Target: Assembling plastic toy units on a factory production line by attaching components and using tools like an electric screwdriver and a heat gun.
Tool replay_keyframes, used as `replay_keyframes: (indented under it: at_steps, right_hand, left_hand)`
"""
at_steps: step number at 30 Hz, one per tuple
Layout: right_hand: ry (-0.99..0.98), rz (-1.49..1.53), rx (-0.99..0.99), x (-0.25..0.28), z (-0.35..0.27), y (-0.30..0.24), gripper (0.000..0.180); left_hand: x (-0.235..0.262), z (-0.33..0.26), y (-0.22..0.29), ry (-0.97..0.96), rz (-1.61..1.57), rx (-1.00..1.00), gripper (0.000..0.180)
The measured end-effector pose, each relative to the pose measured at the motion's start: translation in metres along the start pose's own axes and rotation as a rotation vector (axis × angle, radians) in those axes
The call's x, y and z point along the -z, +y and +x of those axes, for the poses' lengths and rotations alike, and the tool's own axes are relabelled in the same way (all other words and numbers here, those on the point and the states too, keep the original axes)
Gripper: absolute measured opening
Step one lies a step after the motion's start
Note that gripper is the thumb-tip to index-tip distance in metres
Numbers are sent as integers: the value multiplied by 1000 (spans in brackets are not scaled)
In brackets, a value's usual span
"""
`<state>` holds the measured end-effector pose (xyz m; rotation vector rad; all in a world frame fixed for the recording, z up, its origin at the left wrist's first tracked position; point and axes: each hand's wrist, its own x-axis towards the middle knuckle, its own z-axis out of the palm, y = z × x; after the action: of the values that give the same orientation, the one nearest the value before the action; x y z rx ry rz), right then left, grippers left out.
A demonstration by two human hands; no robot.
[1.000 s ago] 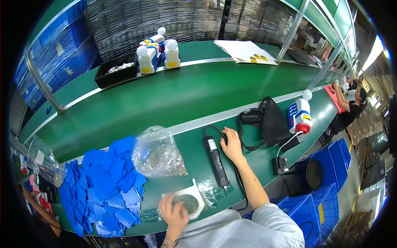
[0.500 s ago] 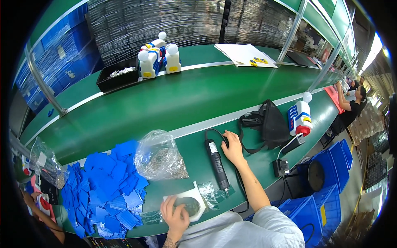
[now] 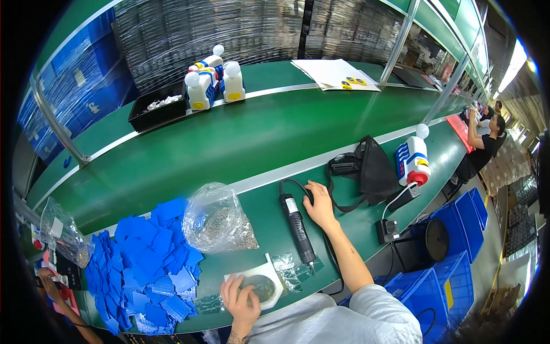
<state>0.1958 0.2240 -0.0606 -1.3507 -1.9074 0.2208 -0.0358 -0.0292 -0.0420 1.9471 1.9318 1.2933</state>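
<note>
My left hand (image 3: 240, 301) rests over the left side of a white shallow dish (image 3: 274, 293) with a round hollow, near the table's front edge. Its fingers are apart and bent over the rim; what lies under them is hidden. My right hand (image 3: 319, 202) lies on the green table with fingers stretched out, holding nothing visible. Left of it is a black electric screwdriver (image 3: 298, 228), its tip toward me and its cord looping past my fingers. Taped clear plastic (image 3: 287, 270) shows beside the dish. A clear bag of small metal screws (image 3: 226, 225) lies beyond the dish.
Blue flat pieces (image 3: 146, 258) are heaped at left. A black pouch (image 3: 377, 172) and a white-blue toy (image 3: 413, 160) stand at right, near a power adapter (image 3: 387, 230). Several similar toys and a black bin (image 3: 157, 114) line the shelf. Blue crates (image 3: 421, 301) stand below. Co-workers sit nearby.
The whole view has shifted slightly. Both my hands keep their places on the table and dish. At far left, a co-worker's hand has moved a little.
</note>
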Motion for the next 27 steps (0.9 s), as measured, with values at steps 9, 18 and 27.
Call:
replay_keyframes:
  at_steps: [9, 18, 27]
  right_hand:
    - [7, 3, 7, -1, 0, 1, 31]
    - [77, -34, -4, -1, 1, 2, 26]
    - [183, 61, -34, -22, 6, -9, 18]
  left_hand:
    - [1, 0, 0, 4, 12, -7, 13]
    - [-3, 1, -1, -12, -9, -44, 13]
    - [-8, 16, -16, 323, 142, -548, 26]
